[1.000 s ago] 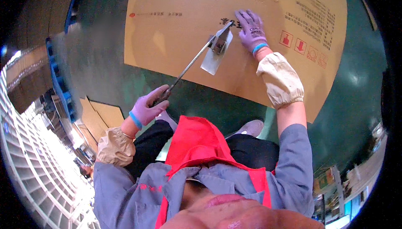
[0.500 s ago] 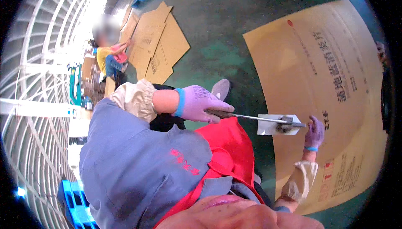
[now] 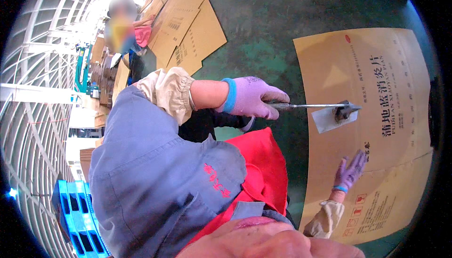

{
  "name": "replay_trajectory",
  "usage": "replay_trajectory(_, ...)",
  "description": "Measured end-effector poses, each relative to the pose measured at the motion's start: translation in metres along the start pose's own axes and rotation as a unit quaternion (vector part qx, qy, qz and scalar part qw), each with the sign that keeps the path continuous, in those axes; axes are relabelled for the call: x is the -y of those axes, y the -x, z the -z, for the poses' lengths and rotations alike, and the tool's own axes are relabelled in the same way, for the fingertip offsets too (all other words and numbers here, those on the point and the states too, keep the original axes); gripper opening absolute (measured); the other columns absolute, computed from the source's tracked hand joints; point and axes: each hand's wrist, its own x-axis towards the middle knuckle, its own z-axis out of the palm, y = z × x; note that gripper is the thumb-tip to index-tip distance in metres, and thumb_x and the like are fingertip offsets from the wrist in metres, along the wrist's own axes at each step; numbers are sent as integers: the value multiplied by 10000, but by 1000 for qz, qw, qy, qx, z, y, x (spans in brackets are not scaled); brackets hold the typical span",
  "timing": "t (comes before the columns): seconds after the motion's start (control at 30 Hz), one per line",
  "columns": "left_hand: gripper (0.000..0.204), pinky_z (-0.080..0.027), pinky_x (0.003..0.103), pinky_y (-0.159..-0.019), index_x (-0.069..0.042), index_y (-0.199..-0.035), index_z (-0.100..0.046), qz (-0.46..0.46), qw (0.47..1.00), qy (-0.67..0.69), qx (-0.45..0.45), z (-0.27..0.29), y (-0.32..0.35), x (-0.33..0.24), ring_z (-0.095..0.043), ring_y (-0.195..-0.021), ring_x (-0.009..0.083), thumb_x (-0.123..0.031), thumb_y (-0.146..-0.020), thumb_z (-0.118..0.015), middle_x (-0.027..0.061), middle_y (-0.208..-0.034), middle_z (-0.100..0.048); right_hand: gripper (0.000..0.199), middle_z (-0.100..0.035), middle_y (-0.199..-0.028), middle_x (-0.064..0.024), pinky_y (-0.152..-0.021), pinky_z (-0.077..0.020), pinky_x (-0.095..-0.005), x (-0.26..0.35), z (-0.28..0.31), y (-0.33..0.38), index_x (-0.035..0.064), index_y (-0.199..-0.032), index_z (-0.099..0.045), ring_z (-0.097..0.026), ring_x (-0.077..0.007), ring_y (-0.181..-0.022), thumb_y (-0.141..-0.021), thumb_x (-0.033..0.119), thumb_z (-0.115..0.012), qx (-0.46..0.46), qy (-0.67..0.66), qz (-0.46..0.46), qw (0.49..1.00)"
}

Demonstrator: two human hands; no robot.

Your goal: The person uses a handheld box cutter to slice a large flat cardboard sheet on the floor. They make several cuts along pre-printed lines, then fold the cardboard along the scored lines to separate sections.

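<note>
My left hand point(image 3: 256, 98), in a purple glove with a blue cuff, is closed round the end of a long thin metal rod tool point(image 3: 308, 106). At the rod's far end are a dark block point(image 3: 345, 112) and a white rectangular plate point(image 3: 324, 120); how they join is too small to tell. That end overlaps the large brown cardboard sheet point(image 3: 336, 76) on my right; whether it touches I cannot tell. My right hand point(image 3: 349, 172), gloved alike, holds nothing and rests on the printed face of the sheet, fingers spread. A crease point(image 3: 395, 165) crosses the sheet beside it.
More flat cardboard sheets point(image 3: 202, 34) lie overlapping on the green floor point(image 3: 254, 22) at the far left. A crouching person point(image 3: 121, 29) is beside them. Stacked cardboard point(image 3: 101, 69) and a blue plastic pallet point(image 3: 77, 215) stand on my left.
The tool's end has moved away from me and rightward, further over the cardboard. My right hand has come nearer and flattened onto the sheet, its fingers now spread.
</note>
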Motion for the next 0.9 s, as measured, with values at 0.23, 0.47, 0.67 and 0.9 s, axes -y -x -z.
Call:
replay_trajectory(0.23, 550, -502, 332, -674, -118, -1333, -533, 102, 990, 71, 62, 11, -16, -22, -648, -751, 206, -351, -852, -660, 122, -870, -673, 817, -297, -1532, -188, -1167, -205, -468, -50, -42, 1, 53, -1494, -280, -265, -344, -1419, -858, 434, -623, 123, 193, -123, 966)
replay_trajectory(0.47, 526, -510, 367, -739, -138, -1319, -544, 73, 991, -21, 111, 8, -40, -61, -663, -802, 242, -335, -843, -653, 152, -891, -674, 791, -416, -1446, -206, -1151, -258, -452, -23, -48, 8, 9, -1357, -443, -356, -348, -1368, -735, 402, -734, 67, 119, -100, 986)
replay_trajectory(0.67, 514, -477, 277, -872, -62, -1365, -505, 14, 984, 45, 173, -33, -77, -79, -577, -958, 90, -137, -881, -659, 27, -1131, -670, 716, -527, -1315, -214, -1114, -312, -456, 6, -8, 44, 11, -1285, -521, -440, -364, -1287, -716, 396, -722, 69, 4, -127, 990)
replay_trajectory(0.9, 512, -514, 358, -878, -77, -1319, -541, -180, 969, -139, 99, -72, -133, -103, -657, -1052, 287, -169, -842, -706, 155, -1143, -668, 508, -497, -1359, -93, -1096, -315, -454, -10, 3, 79, 101, -1298, -537, -420, -307, -1293, -840, 309, -612, -13, -55, -83, 995)
